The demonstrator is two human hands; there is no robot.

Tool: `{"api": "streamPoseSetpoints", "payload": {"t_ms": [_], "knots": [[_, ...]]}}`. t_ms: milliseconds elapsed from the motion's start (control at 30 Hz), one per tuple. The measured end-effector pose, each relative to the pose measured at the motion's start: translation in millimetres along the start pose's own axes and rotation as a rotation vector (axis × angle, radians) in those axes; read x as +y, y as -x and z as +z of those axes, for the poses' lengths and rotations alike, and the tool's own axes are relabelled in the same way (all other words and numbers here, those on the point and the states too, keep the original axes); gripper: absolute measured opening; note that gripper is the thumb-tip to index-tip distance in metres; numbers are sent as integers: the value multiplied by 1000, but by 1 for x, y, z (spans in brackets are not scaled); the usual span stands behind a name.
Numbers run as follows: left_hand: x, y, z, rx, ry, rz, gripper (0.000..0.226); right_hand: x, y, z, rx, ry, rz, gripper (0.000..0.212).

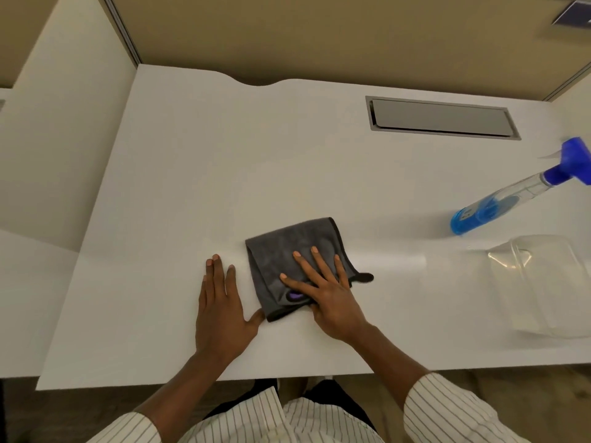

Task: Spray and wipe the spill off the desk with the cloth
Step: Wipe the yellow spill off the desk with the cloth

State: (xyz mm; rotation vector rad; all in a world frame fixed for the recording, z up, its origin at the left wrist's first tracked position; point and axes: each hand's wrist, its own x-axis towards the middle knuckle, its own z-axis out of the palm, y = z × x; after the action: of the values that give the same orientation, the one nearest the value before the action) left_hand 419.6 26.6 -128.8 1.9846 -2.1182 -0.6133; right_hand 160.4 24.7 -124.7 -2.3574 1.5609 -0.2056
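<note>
A folded dark grey cloth (281, 251) lies on the white desk (198, 187) near its front middle. My right hand (323, 289) presses flat on the cloth, fingers spread, palm over its near right corner. Flat on the bare desk just left of the cloth rests my left hand (220, 302), its thumb touching the cloth's near left corner. A spray bottle (511, 193) with blue liquid and a blue trigger head stands at the far right, away from both hands. I cannot make out any spill on the desk.
A clear plastic container (550, 282) sits at the right near the front edge, below the bottle. A grey cable hatch (441, 118) is set into the desk at the back right. Beige partition walls close off the back and sides.
</note>
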Motion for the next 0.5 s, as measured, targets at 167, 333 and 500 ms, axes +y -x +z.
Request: {"api": "streamPoseSetpoints", "payload": {"t_ms": [167, 333, 500], "knots": [[6, 0, -5, -36, 31, -56, 133, 26, 56, -9, 52, 8, 163, 81], [15, -1, -10, -58, 3, -98, 138, 55, 96, -18, 98, 66, 416, 90], [30, 2, -14, -134, -44, -146, 125, 44, 101, -16, 128, 2, 610, 84]]}}
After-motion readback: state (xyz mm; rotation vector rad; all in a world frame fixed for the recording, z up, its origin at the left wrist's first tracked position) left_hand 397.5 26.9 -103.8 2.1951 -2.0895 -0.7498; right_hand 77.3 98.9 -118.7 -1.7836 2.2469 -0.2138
